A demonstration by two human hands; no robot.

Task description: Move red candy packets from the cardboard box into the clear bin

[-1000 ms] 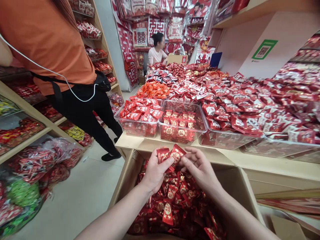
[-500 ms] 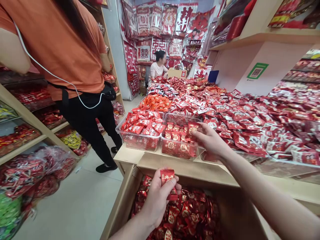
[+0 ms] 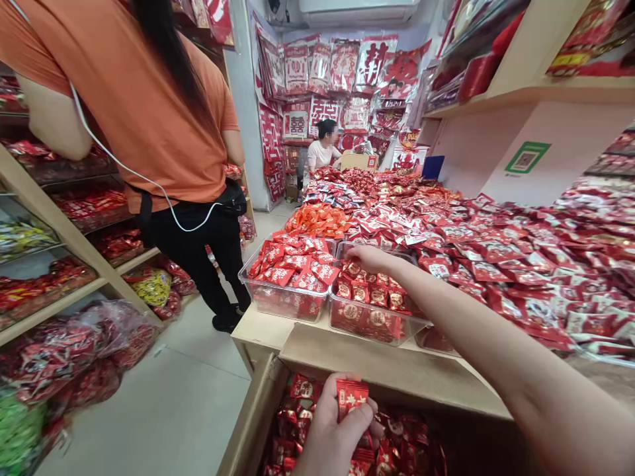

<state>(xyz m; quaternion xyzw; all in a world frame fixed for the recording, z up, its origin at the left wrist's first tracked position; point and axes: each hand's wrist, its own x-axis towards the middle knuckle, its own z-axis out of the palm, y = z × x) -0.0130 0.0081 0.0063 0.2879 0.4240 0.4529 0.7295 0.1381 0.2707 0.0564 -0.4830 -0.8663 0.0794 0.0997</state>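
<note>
My left hand (image 3: 342, 426) is closed on a small red candy packet (image 3: 352, 396), thumb across its front, above an open cardboard box (image 3: 317, 344). Inside the box lie many similar red-and-gold wrapped candies (image 3: 302, 387). My right hand (image 3: 368, 258) reaches to the back left part of a clear plastic tub (image 3: 370, 327). Its fingers are curled down over the candies, and their tips are partly hidden, so I cannot make out what is in them. Rows of red packets with round gold marks (image 3: 378, 295) fill the front of that tub.
Left of it stands another clear tub (image 3: 285, 304) heaped with red packets. More packets spread (image 3: 496, 258) across the counter to the right. A person in an orange shirt (image 3: 163, 112) stands at the left shelves; another person (image 3: 322, 149) sits at the back.
My right hand has moved from the tub's right side, where it held a red packet, to its back left. My left hand keeps its packet. The view has tilted up slightly.
</note>
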